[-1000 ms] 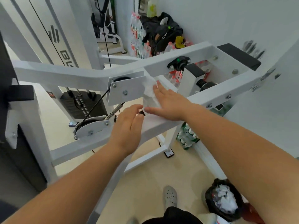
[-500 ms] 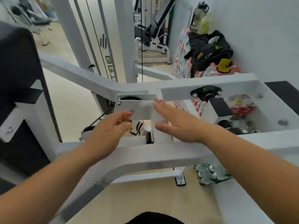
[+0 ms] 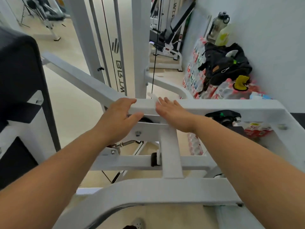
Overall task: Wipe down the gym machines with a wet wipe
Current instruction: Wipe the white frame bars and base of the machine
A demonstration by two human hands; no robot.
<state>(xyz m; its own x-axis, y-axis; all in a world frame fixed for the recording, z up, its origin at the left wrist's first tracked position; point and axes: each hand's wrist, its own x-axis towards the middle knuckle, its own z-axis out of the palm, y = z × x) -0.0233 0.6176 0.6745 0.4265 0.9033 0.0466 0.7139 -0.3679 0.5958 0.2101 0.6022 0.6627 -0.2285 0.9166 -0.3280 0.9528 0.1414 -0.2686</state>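
Now both hands are up on the gym machine's upper bar (image 3: 214,104), off the pulley plate (image 3: 148,128).
The right hand (image 3: 173,113) lies flat on top of the white bar, fingers straight and grip wide, pressing down the wet wipe (image 3: 154,98); only a crumpled white edge of it shows past the fingertips. Just beside it the left hand (image 3: 118,120) rests on the same bar, fingers over the top, thumb along the near face, grip loose and holding nothing. Half a second ago both hands were lower, at the pulley plate, which now sits beneath them.
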